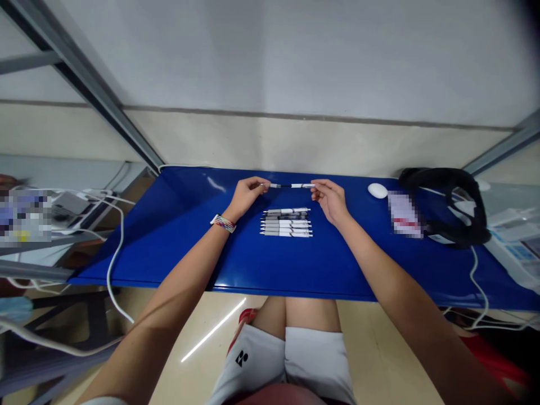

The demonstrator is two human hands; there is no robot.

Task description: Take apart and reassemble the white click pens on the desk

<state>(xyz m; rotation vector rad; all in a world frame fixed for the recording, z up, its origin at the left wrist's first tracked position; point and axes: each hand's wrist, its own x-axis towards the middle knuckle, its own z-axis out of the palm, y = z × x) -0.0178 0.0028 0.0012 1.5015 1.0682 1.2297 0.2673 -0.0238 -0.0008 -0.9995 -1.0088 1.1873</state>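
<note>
Your white shorts [318,360] are nearest, below both grips, with your bare legs reaching under the near edge of the blue surface [291,270]. Your 2 forearms stretch forward over that surface. Your left hand [248,197] pinches 1 end of a pen [301,185] between thumb and fingers, and your right hand [332,201] pinches its other end, so both grips are closed on it. The pen lies level between them, crosswise to you; its middle stretch is dark and too small to tell whether the parts are joined. A colourful wristband [223,223] circles your left wrist, just behind that grip. Between the 2 grips and nearer to you, a row of pens [291,223] rests side by side on the surface, tips pointing left. To the right of your right grip sit a white oval object [377,190], then a pixelated packet [404,214] and a black looped strap [478,202]. Well left of your left grip, a white cable [116,259] hangs over the surface's edge. Beyond both grips stands a pale wall [253,56].
</note>
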